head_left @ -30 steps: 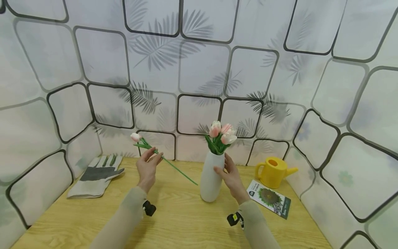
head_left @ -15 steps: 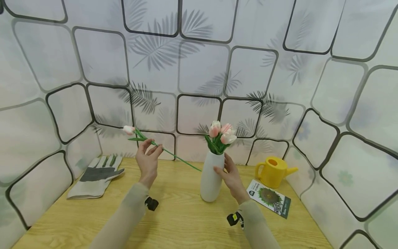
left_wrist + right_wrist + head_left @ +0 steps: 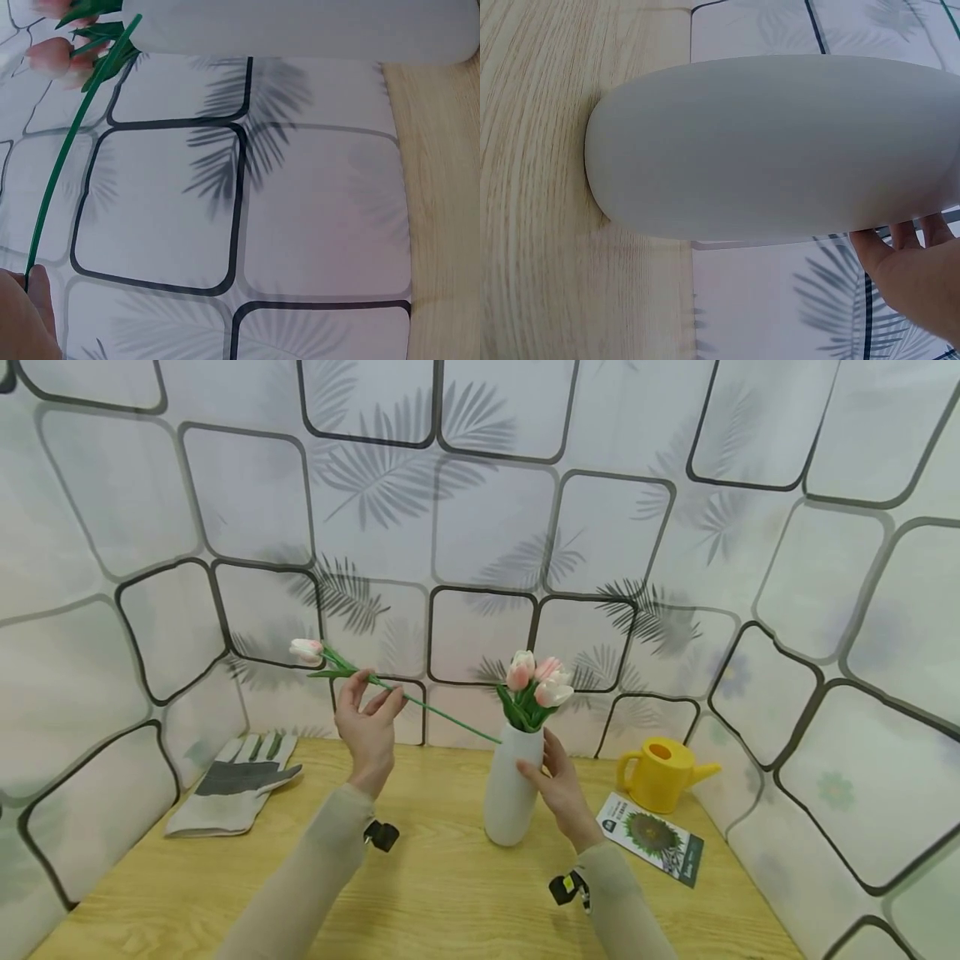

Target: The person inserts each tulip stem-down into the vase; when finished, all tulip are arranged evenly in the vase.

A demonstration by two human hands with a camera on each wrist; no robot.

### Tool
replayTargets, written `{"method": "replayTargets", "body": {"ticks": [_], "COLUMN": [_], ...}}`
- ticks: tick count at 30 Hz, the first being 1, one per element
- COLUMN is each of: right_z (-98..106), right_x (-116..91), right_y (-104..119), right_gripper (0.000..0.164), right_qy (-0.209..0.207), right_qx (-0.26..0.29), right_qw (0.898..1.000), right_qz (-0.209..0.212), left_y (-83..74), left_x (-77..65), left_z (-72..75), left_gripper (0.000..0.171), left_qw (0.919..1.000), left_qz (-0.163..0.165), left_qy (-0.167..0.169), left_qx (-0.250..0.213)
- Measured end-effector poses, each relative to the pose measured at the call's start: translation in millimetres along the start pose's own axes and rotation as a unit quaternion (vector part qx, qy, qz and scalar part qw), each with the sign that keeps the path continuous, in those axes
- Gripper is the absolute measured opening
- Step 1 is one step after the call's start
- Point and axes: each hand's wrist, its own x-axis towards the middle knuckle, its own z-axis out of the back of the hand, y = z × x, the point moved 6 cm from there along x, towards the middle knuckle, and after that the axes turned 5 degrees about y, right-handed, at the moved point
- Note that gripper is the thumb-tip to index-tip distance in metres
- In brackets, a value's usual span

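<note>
My left hand (image 3: 369,727) pinches a single pink-and-white tulip (image 3: 306,650) by its green stem, held above the table and nearly level. Its bloom points left, while the bare stem end overlaps the vase's upper side in the head view. From the left wrist, the stem (image 3: 58,165) slants up toward the vase's neck. A tall white vase (image 3: 510,793) stands upright on the table and holds several pink-and-white tulips (image 3: 534,681) with green leaves. My right hand (image 3: 561,793) grips the vase's upper right side; fingers (image 3: 870,247) touch its wall in the right wrist view.
A yellow watering can (image 3: 660,777) stands right of the vase, with a sunflower seed packet (image 3: 652,837) lying before it. White-and-grey work gloves (image 3: 236,785) lie at the left of the wooden table (image 3: 450,902). Patterned curtain walls (image 3: 495,527) enclose the back and sides.
My left hand has risen and moved slightly right with the tulip, whose stem end has come up from low beside the vase to near its top. The right hand and vase stay put.
</note>
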Motion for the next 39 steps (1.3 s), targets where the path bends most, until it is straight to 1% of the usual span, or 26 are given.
{"method": "replayTargets", "body": {"ticks": [2, 4, 8, 11, 13, 16, 20, 22, 24, 28, 33, 37, 39], "right_z": [0, 0, 0, 1, 1, 0, -2, -1, 0, 2, 0, -1, 0], "right_x": [-1, -2, -3, -2, -2, -2, -4, -4, -3, -1, -2, -3, -3], "right_y": [0, 0, 0, 1, 2, 1, 2, 2, 3, 2, 2, 3, 2], "right_gripper": [0.078, 0.078, 0.078, 0.077, 0.077, 0.078, 0.077, 0.076, 0.077, 0.077, 0.076, 0.077, 0.077], "right_qy": [0.002, 0.003, 0.006, 0.008, 0.007, 0.009, 0.012, 0.009, 0.006, 0.000, 0.004, 0.005, 0.003], "right_qx": [0.002, 0.005, 0.010, 0.010, 0.010, 0.007, 0.004, 0.005, 0.004, 0.002, 0.002, 0.001, 0.000], "right_qw": [1.000, 1.000, 1.000, 1.000, 1.000, 1.000, 1.000, 1.000, 1.000, 1.000, 1.000, 1.000, 1.000], "right_qz": [0.002, 0.003, 0.004, 0.008, 0.008, 0.006, 0.007, 0.008, 0.010, 0.008, 0.006, 0.008, 0.007], "left_y": [-1.5, -3.8, -8.7, -11.6, -13.6, -17.4, -25.2, -30.2, -34.1, -37.1, -34.3, -32.5, -32.3], "left_x": [0.1, -0.3, -1.6, -1.2, -1.0, -1.0, -1.0, -0.4, 0.1, -1.2, -4.9, -6.1, -6.9], "left_z": [-4.2, -10.1, -22.5, -30.2, -35.1, -41.7, -50.7, -55.6, -60.8, -69.2, -76.8, -81.3, -84.2], "left_gripper": [0.048, 0.048, 0.050, 0.051, 0.052, 0.052, 0.051, 0.050, 0.050, 0.050, 0.050, 0.049, 0.049], "left_qw": [0.9999, 0.9999, 0.9998, 0.9997, 0.9995, 0.9978, 0.9917, 0.9887, 0.9867, 0.9827, 0.9728, 0.9672, 0.9628], "left_qz": [-0.001, 0.000, -0.001, -0.009, -0.016, -0.035, -0.074, -0.095, -0.107, -0.117, -0.131, -0.143, -0.152], "left_qy": [-0.003, 0.001, 0.012, 0.019, 0.028, 0.044, 0.067, 0.074, 0.082, 0.099, 0.128, 0.136, 0.140], "left_qx": [-0.010, -0.015, -0.013, -0.011, -0.001, 0.034, 0.081, 0.089, 0.091, 0.104, 0.141, 0.160, 0.174]}}
